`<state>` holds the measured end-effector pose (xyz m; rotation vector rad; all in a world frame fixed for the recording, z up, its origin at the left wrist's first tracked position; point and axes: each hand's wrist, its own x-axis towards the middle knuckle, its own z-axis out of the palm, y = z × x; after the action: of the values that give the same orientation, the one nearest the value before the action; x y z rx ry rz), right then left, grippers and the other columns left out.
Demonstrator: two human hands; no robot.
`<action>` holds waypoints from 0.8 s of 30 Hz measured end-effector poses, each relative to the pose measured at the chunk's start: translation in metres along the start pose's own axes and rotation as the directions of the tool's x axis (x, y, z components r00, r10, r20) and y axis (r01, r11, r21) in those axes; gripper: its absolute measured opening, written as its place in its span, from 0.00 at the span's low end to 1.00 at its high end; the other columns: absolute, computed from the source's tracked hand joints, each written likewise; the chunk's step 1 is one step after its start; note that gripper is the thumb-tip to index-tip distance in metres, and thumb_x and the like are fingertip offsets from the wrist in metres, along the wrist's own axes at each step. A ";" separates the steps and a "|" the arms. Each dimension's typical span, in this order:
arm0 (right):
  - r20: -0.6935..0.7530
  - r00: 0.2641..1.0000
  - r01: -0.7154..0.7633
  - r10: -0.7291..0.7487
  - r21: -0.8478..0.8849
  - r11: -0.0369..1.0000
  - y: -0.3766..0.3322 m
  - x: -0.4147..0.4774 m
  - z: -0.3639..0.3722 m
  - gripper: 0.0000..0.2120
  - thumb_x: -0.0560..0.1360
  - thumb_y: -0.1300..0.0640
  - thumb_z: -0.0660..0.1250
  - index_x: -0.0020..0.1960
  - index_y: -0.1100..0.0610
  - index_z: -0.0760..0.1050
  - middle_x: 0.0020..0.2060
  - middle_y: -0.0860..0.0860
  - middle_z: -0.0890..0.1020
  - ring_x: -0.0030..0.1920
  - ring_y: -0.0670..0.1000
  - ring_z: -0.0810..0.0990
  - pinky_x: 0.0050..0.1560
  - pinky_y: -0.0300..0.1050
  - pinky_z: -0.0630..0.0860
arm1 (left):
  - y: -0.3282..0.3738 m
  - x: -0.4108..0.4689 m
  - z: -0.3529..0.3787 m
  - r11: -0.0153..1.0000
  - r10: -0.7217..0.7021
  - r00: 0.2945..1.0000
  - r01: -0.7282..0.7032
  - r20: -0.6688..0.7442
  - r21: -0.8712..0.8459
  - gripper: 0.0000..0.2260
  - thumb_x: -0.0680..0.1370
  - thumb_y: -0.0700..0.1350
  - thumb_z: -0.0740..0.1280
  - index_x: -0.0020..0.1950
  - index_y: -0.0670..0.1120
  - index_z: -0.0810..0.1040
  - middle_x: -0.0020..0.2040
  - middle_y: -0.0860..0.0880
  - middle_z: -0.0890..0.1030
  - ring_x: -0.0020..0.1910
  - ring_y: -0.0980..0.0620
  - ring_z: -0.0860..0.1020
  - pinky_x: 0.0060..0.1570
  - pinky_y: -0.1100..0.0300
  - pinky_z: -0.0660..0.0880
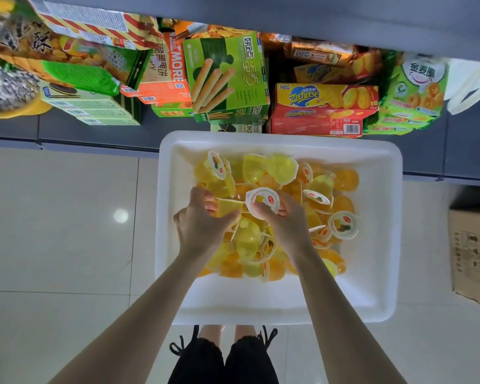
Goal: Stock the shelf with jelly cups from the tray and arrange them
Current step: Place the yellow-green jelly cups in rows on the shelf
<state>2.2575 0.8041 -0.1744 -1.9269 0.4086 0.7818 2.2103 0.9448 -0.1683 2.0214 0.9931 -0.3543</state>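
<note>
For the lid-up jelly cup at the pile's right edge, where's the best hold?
Probably pinch the jelly cup across its round rim from above: the lid faces up, its body is sunk among other cups, and the tray beside it is bare.

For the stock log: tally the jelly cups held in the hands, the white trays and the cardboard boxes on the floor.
Jelly cups held: 2, yellow cup in left hand, white-lidded cup in right hand
White tray: 1
Cardboard box: 1
Total: 4
</note>
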 end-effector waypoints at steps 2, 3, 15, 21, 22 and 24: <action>0.036 0.999 0.008 -0.011 0.086 0.996 -0.012 -0.018 -0.009 0.13 0.73 0.54 0.71 0.56 0.55 0.77 0.45 0.47 0.82 0.45 0.43 0.80 0.36 0.28 0.73 | 0.008 -0.014 -0.012 0.992 -0.011 0.999 0.016 0.040 -0.127 0.23 0.65 0.54 0.77 0.54 0.52 0.70 0.42 0.57 0.78 0.46 0.53 0.79 0.53 0.50 0.77; 0.059 0.998 -0.012 0.004 0.139 0.990 -0.019 -0.029 -0.014 0.12 0.73 0.53 0.70 0.56 0.54 0.77 0.45 0.47 0.82 0.45 0.44 0.80 0.37 0.29 0.74 | 0.014 -0.022 -0.019 0.977 -0.030 0.997 0.043 0.064 -0.207 0.23 0.65 0.52 0.77 0.55 0.51 0.71 0.43 0.56 0.78 0.47 0.53 0.80 0.51 0.52 0.78; 0.174 0.984 -0.060 -0.043 0.550 0.833 -0.146 -0.175 -0.095 0.15 0.74 0.58 0.69 0.59 0.59 0.76 0.55 0.52 0.81 0.53 0.45 0.82 0.61 0.46 0.75 | 0.131 -0.147 -0.135 0.626 0.115 0.934 0.197 0.339 -0.755 0.13 0.75 0.39 0.68 0.60 0.44 0.77 0.50 0.39 0.77 0.46 0.48 0.80 0.44 0.58 0.79; 0.104 0.970 0.133 -0.219 0.524 0.841 -0.234 -0.257 -0.152 0.15 0.75 0.58 0.68 0.61 0.60 0.75 0.51 0.51 0.80 0.54 0.48 0.80 0.62 0.50 0.75 | 0.218 -0.206 -0.204 0.623 0.327 0.891 0.046 0.314 -0.781 0.13 0.73 0.42 0.71 0.56 0.46 0.76 0.44 0.49 0.80 0.45 0.54 0.80 0.54 0.52 0.76; 0.082 0.964 0.174 -0.252 0.520 0.836 -0.247 -0.269 -0.163 0.14 0.76 0.59 0.67 0.60 0.60 0.75 0.50 0.51 0.80 0.54 0.49 0.79 0.62 0.52 0.75 | 0.234 -0.214 -0.213 0.629 0.368 0.877 0.008 0.308 -0.777 0.15 0.73 0.42 0.71 0.58 0.44 0.75 0.45 0.50 0.81 0.46 0.54 0.80 0.55 0.52 0.76; 0.018 0.948 0.261 -0.318 0.527 0.809 -0.275 -0.291 -0.187 0.14 0.75 0.61 0.67 0.61 0.61 0.73 0.51 0.52 0.79 0.53 0.50 0.80 0.61 0.54 0.76 | 0.266 -0.231 -0.229 0.626 0.443 0.852 -0.071 0.279 -0.776 0.13 0.75 0.40 0.68 0.59 0.43 0.74 0.44 0.52 0.82 0.46 0.55 0.80 0.50 0.57 0.78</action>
<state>2.2678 0.7526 0.2637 -1.3847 0.2188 0.4995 2.2380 0.9147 0.2502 1.1979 0.4041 -0.1819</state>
